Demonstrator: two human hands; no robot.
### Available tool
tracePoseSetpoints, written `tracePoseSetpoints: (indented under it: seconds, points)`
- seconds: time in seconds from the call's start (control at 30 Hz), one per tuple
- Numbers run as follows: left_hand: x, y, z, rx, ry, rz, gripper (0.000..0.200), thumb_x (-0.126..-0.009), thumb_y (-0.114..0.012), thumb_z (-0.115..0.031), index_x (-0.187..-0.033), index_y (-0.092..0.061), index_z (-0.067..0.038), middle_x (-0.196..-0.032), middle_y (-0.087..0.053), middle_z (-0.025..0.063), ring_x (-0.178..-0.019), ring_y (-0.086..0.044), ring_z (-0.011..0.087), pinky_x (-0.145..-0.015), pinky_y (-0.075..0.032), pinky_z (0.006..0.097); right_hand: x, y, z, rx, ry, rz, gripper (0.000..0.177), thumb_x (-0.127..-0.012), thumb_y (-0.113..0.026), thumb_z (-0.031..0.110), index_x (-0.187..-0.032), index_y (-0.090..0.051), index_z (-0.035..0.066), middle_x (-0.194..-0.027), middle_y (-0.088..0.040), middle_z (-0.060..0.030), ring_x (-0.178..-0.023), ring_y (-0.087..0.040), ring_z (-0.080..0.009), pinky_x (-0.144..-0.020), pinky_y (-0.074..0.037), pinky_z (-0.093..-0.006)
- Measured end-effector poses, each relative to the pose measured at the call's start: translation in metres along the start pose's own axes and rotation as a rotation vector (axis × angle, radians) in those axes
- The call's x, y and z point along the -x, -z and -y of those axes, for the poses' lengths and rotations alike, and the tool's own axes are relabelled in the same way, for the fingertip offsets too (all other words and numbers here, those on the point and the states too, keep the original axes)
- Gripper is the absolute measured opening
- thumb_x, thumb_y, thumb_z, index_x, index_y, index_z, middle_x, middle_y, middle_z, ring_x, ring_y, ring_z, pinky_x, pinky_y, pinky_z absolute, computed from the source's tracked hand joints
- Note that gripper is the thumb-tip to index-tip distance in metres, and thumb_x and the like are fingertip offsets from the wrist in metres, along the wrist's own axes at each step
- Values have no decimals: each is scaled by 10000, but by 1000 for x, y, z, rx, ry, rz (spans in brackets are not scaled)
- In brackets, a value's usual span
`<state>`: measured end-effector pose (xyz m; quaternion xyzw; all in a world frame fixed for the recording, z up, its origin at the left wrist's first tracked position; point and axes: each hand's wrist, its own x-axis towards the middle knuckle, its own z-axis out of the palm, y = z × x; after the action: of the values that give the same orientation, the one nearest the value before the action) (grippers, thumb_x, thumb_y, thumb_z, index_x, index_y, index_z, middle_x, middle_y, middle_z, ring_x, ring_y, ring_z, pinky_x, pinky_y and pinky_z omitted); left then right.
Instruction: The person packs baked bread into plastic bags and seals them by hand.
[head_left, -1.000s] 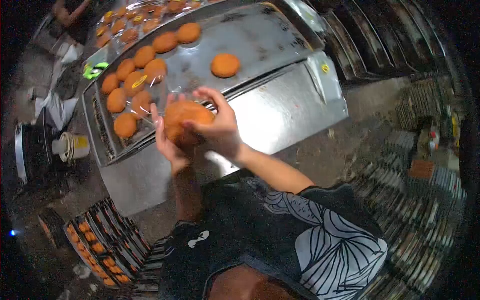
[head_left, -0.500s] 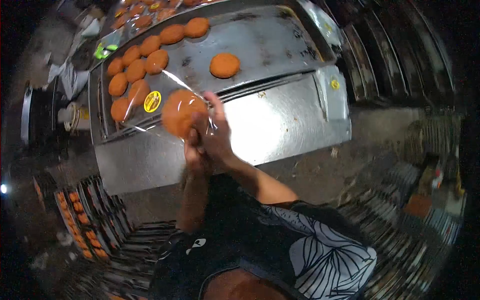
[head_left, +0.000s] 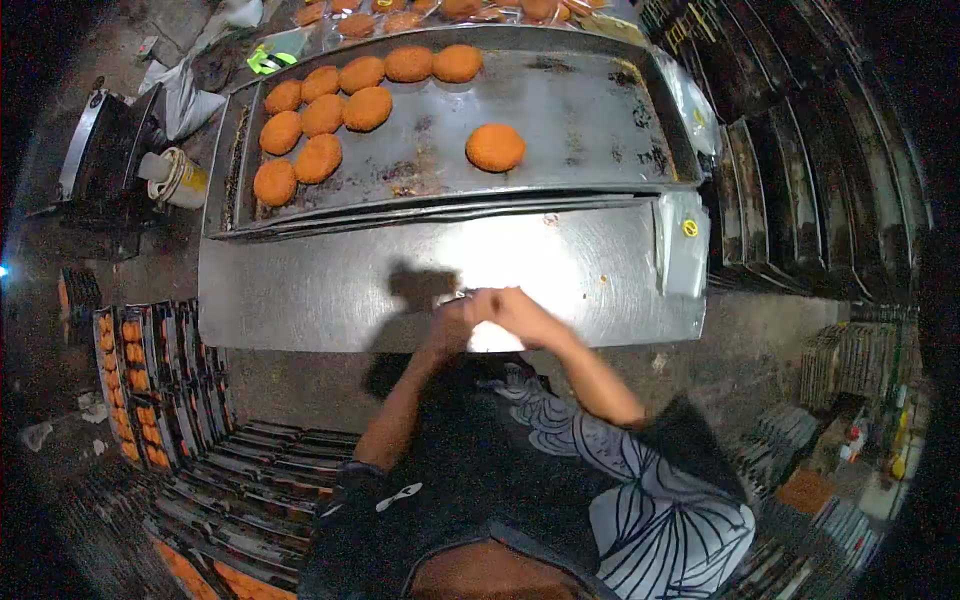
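My left hand (head_left: 452, 322) and my right hand (head_left: 520, 315) meet above the front edge of a shiny metal table (head_left: 300, 300). Fingers of both are curled and pressed together, slightly blurred. A small greyish bit shows at the fingertips, but what they grip is hidden. Beyond them, a dark-rimmed metal baking tray (head_left: 590, 110) carries round orange-brown buns in rows at its left. One single bun (head_left: 496, 147) lies apart from these, near the middle of the tray.
Bagged buns (head_left: 400, 22) lie behind the tray. Clear plastic bags with a yellow label (head_left: 682, 250) rest at the table's right end. A white bucket (head_left: 182, 180) stands at left. Racks of buns (head_left: 135, 380) are lower left; dark trays (head_left: 790, 170) stand at right.
Both hands have come down and right, closer to my body. The bagged bun they held, with its yellow label, no longer shows. The view has shifted; the tray's buns look unmoved.
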<state>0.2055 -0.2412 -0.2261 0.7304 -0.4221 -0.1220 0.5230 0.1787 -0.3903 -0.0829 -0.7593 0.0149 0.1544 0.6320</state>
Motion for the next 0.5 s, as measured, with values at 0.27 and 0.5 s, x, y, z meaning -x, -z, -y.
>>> tracePoseSetpoints:
  seconds: [0.27, 0.5]
  points:
    - [-44, 50, -83, 438, 506, 229, 302, -777, -594, -256, -932, -604, 4, -847, -609, 81, -770, -560, 129, -709, -450, 273, 50, -18, -27, 64, -25, -278, 201, -780, -570, 195, -828, -503, 12, -703, -552, -109, -669, -526, -175, -625, -421, -294]
    - [-54, 63, -96, 129, 284, 402, 240, -694, -666, -245, -788, -645, -25, -709, -630, 96, -569, -587, 153, -550, -460, 274, 61, -61, -25, 486, -157, -673, 177, -827, -499, 170, -887, -430, 19, -543, -495, -190, -505, -510, -396, -458, -404, -405]
